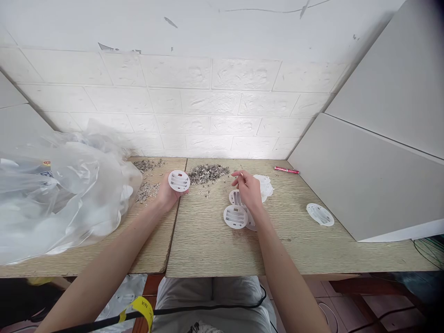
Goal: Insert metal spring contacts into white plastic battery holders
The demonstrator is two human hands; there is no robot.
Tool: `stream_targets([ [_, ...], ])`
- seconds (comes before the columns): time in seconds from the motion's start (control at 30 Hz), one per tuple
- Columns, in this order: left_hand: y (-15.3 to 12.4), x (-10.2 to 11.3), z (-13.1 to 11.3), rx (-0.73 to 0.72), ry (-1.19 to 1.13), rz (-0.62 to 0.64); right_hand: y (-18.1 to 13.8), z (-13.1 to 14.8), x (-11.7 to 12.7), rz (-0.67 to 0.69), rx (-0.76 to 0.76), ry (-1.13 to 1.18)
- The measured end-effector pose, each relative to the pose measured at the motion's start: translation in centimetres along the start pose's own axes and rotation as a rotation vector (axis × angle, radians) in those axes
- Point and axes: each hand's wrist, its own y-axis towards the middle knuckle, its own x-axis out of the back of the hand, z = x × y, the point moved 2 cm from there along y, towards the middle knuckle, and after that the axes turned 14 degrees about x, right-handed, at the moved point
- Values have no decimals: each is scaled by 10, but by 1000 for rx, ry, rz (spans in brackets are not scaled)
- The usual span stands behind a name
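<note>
My left hand (168, 194) is closed around the edge of a round white battery holder (179, 181), its slotted battery side tilted up toward me. To the right, my right hand (248, 187) hovers over more holders, fingers loosely bent with a gap between fingertips and thumb. No held object shows in it. Beneath it, a round white holder (235, 217) overlaps others on the table, partly hidden by the hand and wrist. Just left of the right fingertips lies a heap of small metal battery contacts (208, 173).
A large clear plastic bag (69, 194) of white parts covers the table's left side. Beside it lie smaller piles of metal pieces (147, 190). White discs (265, 186), a red pen (286, 170) and a single holder (319, 214) lie to the right, near a grey panel (374, 185).
</note>
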Motion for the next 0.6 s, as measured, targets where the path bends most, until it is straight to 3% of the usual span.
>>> stream_targets([
  [0.17, 1, 1, 3, -34, 41, -31, -1, 3, -2, 28, 26, -8],
  [0.33, 0, 1, 10, -107, 225, -23, -2, 6, -5, 60, 39, -37],
  [0.6, -5, -9, 30, 259, 282, 220, -2, 8, -8, 103, 53, -55],
])
